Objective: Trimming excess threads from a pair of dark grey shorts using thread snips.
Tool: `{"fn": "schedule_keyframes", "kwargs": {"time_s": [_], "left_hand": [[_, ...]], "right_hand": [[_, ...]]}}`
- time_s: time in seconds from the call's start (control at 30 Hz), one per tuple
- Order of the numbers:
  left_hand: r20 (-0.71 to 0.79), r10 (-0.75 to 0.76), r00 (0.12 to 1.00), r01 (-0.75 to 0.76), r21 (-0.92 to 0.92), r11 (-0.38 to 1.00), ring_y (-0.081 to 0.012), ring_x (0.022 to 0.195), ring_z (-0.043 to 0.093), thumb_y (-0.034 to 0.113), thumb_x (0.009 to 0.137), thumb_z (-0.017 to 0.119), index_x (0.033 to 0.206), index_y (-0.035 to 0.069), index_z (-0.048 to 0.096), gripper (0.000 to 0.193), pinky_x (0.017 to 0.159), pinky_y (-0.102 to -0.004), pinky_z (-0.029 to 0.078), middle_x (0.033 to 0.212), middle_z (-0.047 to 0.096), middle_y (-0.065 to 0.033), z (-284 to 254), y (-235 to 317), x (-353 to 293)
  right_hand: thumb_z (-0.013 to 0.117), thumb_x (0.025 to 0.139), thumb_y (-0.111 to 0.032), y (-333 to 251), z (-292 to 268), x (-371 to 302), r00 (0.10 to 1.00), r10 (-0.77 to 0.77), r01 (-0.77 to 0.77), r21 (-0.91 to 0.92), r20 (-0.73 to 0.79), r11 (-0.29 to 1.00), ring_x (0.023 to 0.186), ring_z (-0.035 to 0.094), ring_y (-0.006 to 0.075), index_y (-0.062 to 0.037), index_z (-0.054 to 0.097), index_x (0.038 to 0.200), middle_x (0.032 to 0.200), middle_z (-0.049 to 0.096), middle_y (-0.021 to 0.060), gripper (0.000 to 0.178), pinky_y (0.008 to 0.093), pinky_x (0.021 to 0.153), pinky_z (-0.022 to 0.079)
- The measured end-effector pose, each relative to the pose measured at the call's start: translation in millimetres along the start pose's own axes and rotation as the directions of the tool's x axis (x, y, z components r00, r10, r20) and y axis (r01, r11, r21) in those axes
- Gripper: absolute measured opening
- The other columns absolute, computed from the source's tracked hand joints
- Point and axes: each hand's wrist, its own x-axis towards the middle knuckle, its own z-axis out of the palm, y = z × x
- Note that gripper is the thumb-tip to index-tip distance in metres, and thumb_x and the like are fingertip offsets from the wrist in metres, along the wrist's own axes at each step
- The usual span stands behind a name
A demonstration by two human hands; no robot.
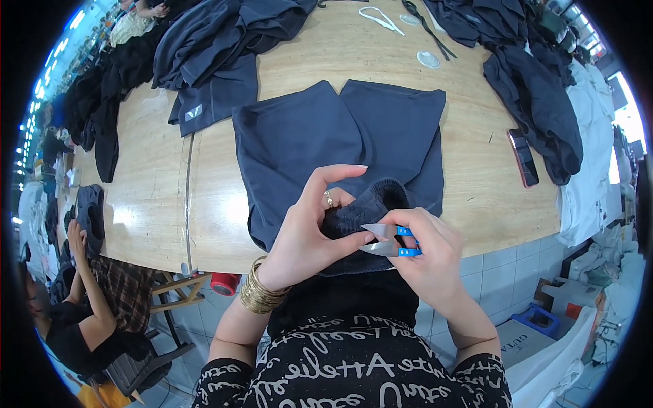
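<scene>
A pair of dark navy shorts (306, 143) lies on the table in front of me, legs pointing away. Its gathered elastic waistband (388, 192) is bunched up toward me. My left hand (296, 228) is closed on the waistband, thumb pressing the fabric and index finger raised. Gold bangles and a ring are on that hand and wrist. In my right hand (435, 255) are thread snips (408, 252) with blue grips and silver blades. The blades are apart, their tips beside my left thumb at the waistband. Any thread between them is too small to make out.
Piles of dark garments (218, 41) lie at the far left and far right. A phone (522, 158) rests at the right, near more dark clothing (537, 102). A white cord loop (381, 19) and a round disc (428, 59) lie far back. Another person (81, 306) sits at left.
</scene>
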Motion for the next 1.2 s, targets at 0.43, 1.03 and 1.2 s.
{"fn": "schedule_keyframes", "kwargs": {"time_s": [0.43, 1.03, 1.2], "left_hand": [[0.032, -0.085, 0.996, 0.088, -0.097, 0.991, -0.0072, 0.084, 0.056, -0.007, 0.070, 0.072, 0.128, 0.004, 0.038, 0.068, 0.076, -0.0221, 0.046, 0.094, 0.058, -0.0021, -0.4, 1.0, -1.5], [0.176, -0.220, 0.959, 0.267, -0.316, 0.910, -0.0120, 0.099, 0.055, -0.014, 0.072, 0.063, 0.129, 0.001, 0.036, 0.065, 0.080, -0.0245, 0.049, 0.124, 0.045, -0.0083, -10.9, 1.4, 0.4], [0.122, -0.103, 0.987, 0.130, -0.237, 0.963, -0.0112, 0.097, 0.054, -0.014, 0.072, 0.064, 0.129, 0.001, 0.036, 0.065, 0.081, -0.0247, 0.048, 0.126, 0.044, -0.0075, -4.7, 1.9, 1.9]], "right_hand": [[0.067, 0.077, 0.000, 7.2, -7.6, -1.5, 0.909, 0.381, -0.414, 0.442, 0.166, 0.796, 0.067, 0.056, 0.0074, -0.0048, 0.054, 0.094, 0.076, 0.060, 0.0022, 0.022, 0.0227, 0.061, 0.045], [0.068, 0.078, -0.001, 10.5, -12.2, 1.2, 0.947, 0.308, -0.322, 0.320, 0.095, 0.891, 0.064, 0.049, 0.0036, -0.0029, 0.060, 0.088, 0.073, 0.059, -0.0014, 0.013, 0.0190, 0.059, 0.039], [0.068, 0.072, 0.000, 8.0, -9.4, 3.0, 0.996, 0.004, -0.006, 0.017, 0.084, 1.000, 0.059, 0.058, 0.0162, -0.0062, 0.058, 0.088, 0.074, 0.060, 0.0026, 0.020, 0.0276, 0.053, 0.044]]}}
